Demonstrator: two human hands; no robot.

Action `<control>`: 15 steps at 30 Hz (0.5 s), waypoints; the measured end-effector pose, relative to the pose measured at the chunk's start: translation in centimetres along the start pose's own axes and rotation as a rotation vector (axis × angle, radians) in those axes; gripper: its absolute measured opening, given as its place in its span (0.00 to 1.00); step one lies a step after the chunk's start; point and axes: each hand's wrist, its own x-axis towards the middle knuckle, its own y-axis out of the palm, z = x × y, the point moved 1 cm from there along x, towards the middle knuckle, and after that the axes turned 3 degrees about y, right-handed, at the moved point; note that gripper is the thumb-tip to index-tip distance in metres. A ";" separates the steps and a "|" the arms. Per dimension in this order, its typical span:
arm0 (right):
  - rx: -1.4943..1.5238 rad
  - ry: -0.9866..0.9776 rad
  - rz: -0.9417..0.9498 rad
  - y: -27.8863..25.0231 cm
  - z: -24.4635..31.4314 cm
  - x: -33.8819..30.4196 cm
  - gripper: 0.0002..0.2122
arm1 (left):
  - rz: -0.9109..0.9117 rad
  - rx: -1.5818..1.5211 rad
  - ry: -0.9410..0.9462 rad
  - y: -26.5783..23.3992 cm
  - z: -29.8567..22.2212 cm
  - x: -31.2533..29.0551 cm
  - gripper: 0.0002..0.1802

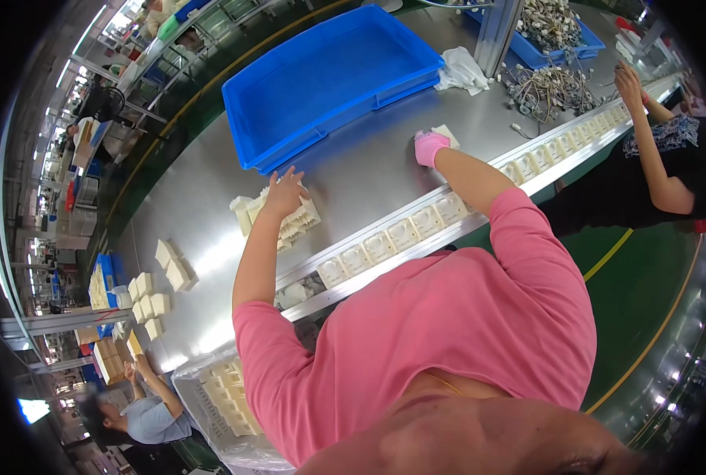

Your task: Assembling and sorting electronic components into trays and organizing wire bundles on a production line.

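My left hand [287,194], bare, reaches over a cluster of cream plastic pieces [305,215] on the metal table, its fingers spread at their far side. Whether the fingertips touch a piece is hard to make out. Further right, my right hand [430,148] wears a pink glove and is closed beside the rail. A flat cream plastic piece [448,136] juts out past its fingers, which appear to grip it. Along the table's near edge, a straight rail [471,215] carries a row of square cream plastic frames [403,234].
A large blue tray [329,71] stands at the back. White cloth [461,71] and tangled cables [551,91] lie right of it. More cream pieces [151,297] sit at left, above a lined crate [202,404]. Co-workers' arms [646,134] show at right, others lower left.
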 end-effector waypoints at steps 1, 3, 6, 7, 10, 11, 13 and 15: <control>0.011 -0.009 0.031 -0.5 0.1 -0.4 0.23 | 0.024 -0.003 0.014 0.4 0.0 -0.2 0.17; 0.018 -0.019 0.057 -0.9 0.3 -0.5 0.22 | 0.043 -0.009 0.024 0.8 0.3 -0.3 0.17; 0.018 -0.022 0.074 -0.7 0.2 -0.4 0.20 | 0.096 -0.034 0.086 -0.2 -0.6 -0.5 0.13; 0.017 -0.020 0.071 -0.8 0.4 -0.7 0.19 | -0.046 0.001 0.111 -0.8 -0.7 -0.7 0.11; 0.012 -0.036 0.034 -0.6 0.1 -0.2 0.19 | -0.298 -0.174 0.006 -3.9 -2.2 -1.3 0.11; 0.019 -0.058 0.004 -0.6 0.1 -0.3 0.19 | -0.397 -0.377 -0.122 -5.2 -2.8 -1.8 0.12; 0.175 -0.037 -0.056 -1.1 0.3 -0.9 0.17 | -0.480 -0.491 -0.221 -5.4 -3.4 -2.3 0.11; 0.327 -0.021 -0.108 -2.1 0.8 -1.8 0.16 | -0.703 -1.182 -0.244 -5.3 -4.2 -2.5 0.11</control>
